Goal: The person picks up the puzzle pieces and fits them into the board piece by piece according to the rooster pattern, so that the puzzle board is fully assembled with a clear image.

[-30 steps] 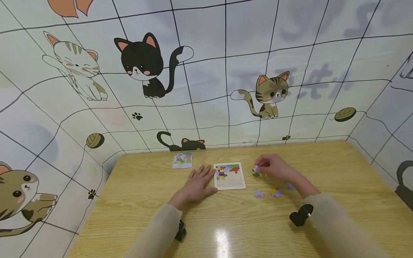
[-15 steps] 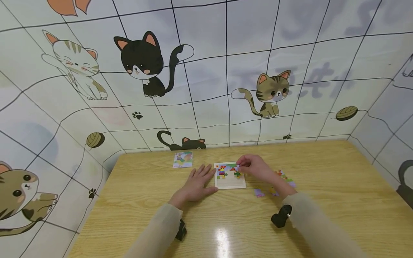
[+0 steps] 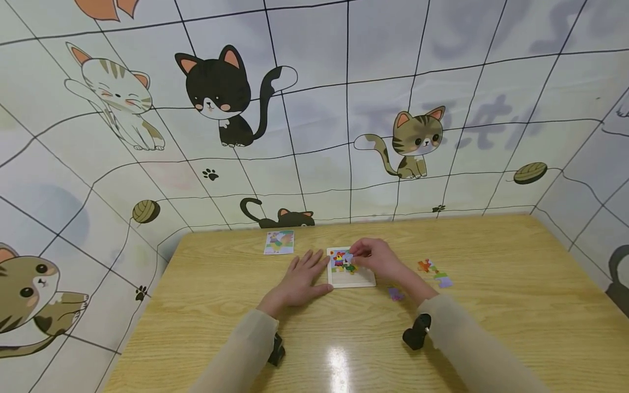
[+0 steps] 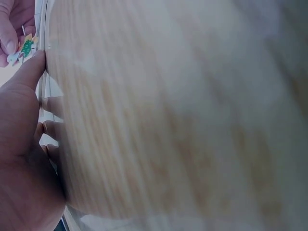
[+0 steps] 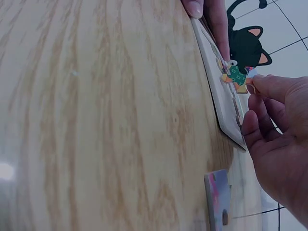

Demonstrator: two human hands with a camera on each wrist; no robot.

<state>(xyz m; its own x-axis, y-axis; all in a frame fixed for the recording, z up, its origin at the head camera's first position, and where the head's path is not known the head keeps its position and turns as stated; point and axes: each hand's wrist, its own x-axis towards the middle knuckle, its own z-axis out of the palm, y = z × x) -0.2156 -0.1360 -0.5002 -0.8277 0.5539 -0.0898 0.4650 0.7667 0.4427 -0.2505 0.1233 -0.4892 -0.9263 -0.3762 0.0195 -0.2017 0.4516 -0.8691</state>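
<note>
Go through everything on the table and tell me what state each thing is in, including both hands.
Puzzle tray: flat on the table, partly filled.
Green piece: pinched, held over the tray.
Right hand: pinching the green piece.
Left hand: flat, fingers straight, against the tray's left edge.
Loose pieces: lying right of the tray.
Picture card: lying flat, untouched.

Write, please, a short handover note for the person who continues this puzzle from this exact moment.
Left hand: flat on the table, fingers straight, against the left edge of the puzzle tray, steadying it.
Right hand: over the tray, pinching a green piece just above the board.
Done: some colourful pieces sit in the tray's upper part; the lower part looks bare.
Left: the held piece is not seated yet. Loose pieces wait right of the tray: an orange, green and purple group and one purple piece.
The reference card lies to the tray's far left.
</note>
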